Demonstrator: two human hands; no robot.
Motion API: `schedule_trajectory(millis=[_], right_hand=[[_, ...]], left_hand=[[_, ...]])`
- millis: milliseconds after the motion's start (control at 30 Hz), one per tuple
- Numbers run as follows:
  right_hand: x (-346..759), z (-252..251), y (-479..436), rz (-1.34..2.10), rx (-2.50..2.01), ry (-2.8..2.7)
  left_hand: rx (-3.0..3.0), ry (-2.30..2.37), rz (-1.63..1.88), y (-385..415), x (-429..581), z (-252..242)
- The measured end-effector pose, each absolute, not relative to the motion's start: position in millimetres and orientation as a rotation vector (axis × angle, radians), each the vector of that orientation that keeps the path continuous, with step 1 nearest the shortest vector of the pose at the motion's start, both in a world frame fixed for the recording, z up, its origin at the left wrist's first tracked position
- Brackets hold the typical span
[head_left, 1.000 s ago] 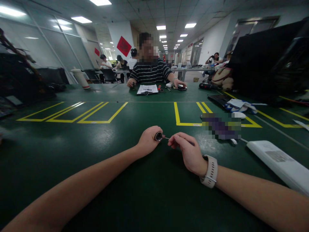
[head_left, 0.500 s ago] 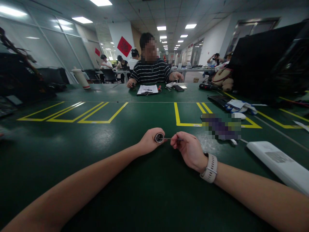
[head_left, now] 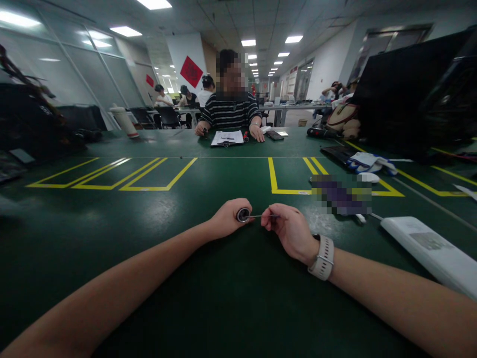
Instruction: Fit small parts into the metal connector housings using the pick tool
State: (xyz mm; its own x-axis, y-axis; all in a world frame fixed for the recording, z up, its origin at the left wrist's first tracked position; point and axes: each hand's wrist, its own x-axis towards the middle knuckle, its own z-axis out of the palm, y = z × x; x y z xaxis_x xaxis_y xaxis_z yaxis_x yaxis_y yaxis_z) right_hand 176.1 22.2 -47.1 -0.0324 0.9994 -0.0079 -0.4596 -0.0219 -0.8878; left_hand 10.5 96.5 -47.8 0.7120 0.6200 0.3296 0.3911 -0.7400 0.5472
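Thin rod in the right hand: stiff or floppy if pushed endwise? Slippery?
The thin rod is probably stiff: it runs straight from the right hand toward the round piece in the left hand, with no visible sag. Being so slim, it may still flex under a hard push. Its metallic-looking sheen suggests it could be slippery.
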Motion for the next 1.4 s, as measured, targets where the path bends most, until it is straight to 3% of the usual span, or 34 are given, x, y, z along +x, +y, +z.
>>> schedule_trajectory(millis=[1400], right_hand=[[180.1,-44.1,21.6,1.296,-0.932,-0.978]], left_hand=[[2.603,0.767,0.608,96.4,7.0,-45.5]])
